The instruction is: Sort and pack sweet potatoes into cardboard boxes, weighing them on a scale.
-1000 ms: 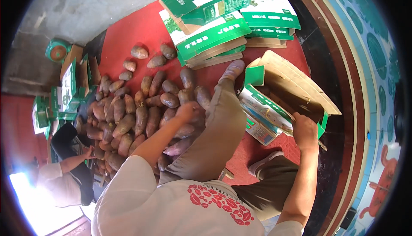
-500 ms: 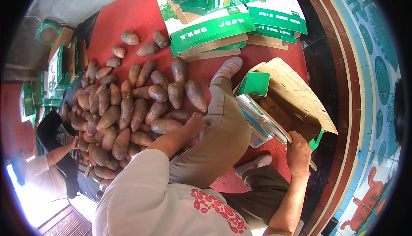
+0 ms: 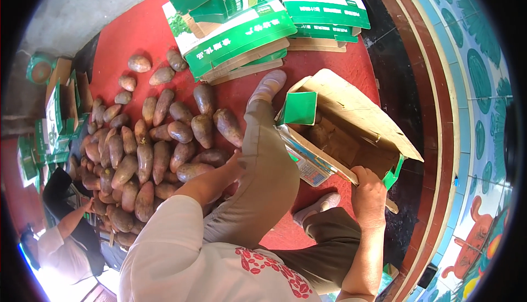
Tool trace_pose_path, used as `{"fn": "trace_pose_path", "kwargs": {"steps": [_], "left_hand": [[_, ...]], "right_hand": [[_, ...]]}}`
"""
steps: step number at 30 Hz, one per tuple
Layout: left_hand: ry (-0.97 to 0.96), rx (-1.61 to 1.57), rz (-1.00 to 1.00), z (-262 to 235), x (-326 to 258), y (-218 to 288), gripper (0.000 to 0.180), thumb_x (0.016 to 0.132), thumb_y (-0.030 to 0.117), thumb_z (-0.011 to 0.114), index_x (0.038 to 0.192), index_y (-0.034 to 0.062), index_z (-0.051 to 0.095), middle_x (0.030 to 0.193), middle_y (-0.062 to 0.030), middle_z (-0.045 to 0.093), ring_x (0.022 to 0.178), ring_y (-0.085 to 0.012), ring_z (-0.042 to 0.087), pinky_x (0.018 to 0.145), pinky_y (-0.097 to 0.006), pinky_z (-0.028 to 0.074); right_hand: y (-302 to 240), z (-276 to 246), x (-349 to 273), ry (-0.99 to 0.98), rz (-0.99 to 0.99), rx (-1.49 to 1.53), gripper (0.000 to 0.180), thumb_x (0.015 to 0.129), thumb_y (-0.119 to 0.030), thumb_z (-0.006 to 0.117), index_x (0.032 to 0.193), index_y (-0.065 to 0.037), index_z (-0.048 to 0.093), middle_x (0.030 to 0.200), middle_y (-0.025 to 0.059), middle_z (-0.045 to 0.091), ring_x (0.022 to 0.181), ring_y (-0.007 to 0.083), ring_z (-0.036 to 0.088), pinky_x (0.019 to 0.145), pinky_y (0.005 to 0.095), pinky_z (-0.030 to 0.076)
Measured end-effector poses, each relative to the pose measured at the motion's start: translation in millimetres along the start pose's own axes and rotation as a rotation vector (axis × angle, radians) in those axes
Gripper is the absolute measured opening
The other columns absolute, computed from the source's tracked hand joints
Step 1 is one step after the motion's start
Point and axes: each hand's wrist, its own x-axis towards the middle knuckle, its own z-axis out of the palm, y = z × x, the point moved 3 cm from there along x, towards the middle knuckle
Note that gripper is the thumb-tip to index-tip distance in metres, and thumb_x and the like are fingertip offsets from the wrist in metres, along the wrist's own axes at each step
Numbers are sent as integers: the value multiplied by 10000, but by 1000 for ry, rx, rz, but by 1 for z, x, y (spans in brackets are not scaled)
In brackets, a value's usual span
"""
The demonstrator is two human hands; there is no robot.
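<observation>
My right hand (image 3: 369,195) is closed on the near edge of an open cardboard box (image 3: 351,104). The box is brown inside with green flaps, and a tuber (image 3: 318,135) lies in its far left end. Below its near side shows a digital scale (image 3: 312,173) with a keypad and a lit green display. My left hand (image 3: 235,166) reaches down beside my bent knee, next to the pile of large reddish-brown sweet potatoes (image 3: 145,162). My knee hides its fingers, so I cannot see whether it holds anything.
Flattened green and white cartons (image 3: 241,33) are stacked at the far side of the red mat (image 3: 118,44). More cartons (image 3: 60,110) stand at left, near another person (image 3: 63,247) reaching to the pile. A tiled wall (image 3: 477,82) curves along the right.
The whole view has shifted, so the pile and box sit further left in it. More of the scale's keypad shows. My right hand stays on the box edge, my left hand beside my knee.
</observation>
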Motion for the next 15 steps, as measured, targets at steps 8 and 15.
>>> {"fn": "trace_pose_path", "kwargs": {"steps": [8, 15], "left_hand": [[-193, -308, -209, -30, -43, 29, 532, 693, 338, 742, 1146, 85, 624, 1182, -126, 579, 1108, -359, 529, 954, -474, 402], [-168, -593, -404, -83, -106, 8, 578, 681, 349, 752, 1163, 66, 605, 1165, -130, 593, 1084, -364, 550, 932, -455, 426]], "right_hand": [[2, 5, -3, 96, -57, -32, 125, 730, -5, 568, 821, -90, 568, 732, 91, 570, 705, 287, 607, 630, 379, 503], [4, 14, -7, 130, -90, -117, 76, 738, -63, 585, 791, -100, 545, 718, 77, 575, 700, 242, 622, 622, 350, 510]]}}
